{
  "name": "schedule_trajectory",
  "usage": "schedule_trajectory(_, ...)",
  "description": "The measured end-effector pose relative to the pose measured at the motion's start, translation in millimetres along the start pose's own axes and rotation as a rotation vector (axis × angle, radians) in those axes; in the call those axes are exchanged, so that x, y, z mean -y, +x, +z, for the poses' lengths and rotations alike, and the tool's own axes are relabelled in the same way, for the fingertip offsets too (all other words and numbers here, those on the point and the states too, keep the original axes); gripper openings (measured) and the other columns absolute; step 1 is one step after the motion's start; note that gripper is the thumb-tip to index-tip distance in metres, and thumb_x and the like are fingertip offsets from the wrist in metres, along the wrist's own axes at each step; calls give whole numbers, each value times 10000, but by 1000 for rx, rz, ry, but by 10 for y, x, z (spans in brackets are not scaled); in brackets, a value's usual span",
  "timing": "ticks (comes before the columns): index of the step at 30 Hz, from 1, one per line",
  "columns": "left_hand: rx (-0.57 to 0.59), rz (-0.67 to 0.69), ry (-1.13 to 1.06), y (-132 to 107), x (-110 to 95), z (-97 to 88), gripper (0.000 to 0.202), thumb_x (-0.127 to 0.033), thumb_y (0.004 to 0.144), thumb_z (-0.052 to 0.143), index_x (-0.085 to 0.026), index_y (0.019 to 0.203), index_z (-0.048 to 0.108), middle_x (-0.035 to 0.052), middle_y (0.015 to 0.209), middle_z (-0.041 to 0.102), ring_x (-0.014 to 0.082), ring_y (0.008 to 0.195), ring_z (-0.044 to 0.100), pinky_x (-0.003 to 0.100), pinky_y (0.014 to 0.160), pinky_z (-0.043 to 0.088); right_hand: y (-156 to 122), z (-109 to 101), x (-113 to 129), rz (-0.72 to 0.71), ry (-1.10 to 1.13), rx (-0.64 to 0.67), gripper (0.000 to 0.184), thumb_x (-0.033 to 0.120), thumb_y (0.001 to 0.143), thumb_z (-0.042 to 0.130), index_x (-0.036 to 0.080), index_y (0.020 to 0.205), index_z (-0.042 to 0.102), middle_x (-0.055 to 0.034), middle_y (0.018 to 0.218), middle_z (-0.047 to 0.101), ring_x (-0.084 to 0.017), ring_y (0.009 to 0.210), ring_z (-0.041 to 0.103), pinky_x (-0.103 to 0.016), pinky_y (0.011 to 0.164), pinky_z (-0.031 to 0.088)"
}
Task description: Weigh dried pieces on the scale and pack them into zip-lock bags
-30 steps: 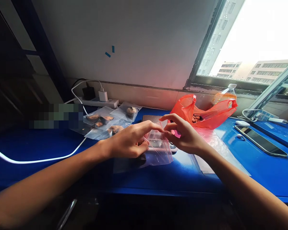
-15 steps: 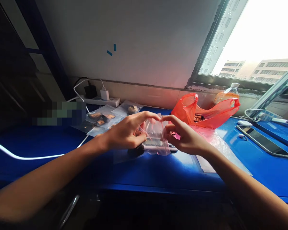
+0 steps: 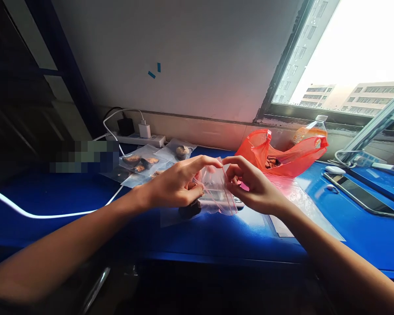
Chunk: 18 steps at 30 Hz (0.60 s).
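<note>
My left hand and my right hand pinch a clear zip bag by its mouth, one at each side. The bag has a reddish zip strip and hangs over the blue table. Both index fingers almost meet at its top. Below my left hand lies a dark brown lump, apparently dried food, on or in another clear bag. A pale, flat device shows partly behind the held bag; most of it is hidden.
Clear bags with brown dried pieces lie back left, before a power strip. A red plastic bag holds dark pieces, with a bottle behind. Flat clear bags, an earbud case and a phone lie right.
Both hands keep their pinch on the zip bag. My left hand has shifted slightly right and down, and the bag's mouth has changed shape a little. The camera view has moved slightly.
</note>
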<state>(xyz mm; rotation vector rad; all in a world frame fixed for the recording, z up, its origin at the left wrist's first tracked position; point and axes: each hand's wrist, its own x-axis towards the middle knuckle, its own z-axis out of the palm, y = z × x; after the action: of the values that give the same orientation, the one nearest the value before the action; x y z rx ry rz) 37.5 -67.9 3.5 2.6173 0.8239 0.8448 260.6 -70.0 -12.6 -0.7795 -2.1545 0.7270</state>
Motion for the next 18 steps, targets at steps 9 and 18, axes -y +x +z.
schedule_trajectory(9,19,-3,8,-16,-41,9,577,-13,731,495,-231,1262,437,31,1098,595,19,520,445,154,497,418,-5,-18,-35,-21,137,-33,338,167,846,539,205,1170,453,36,755,492,-73,627,428,-238,550,349)
schedule_trajectory(18,36,3,50,-20,-28,16,618,-21,715,509,-227,1291,423,19,1048,597,34,555,483,162,512,430,11,43,-28,-3,126,-112,296,117,827,518,186,1113,483,46,704,502,-70,602,422,-232,532,335)
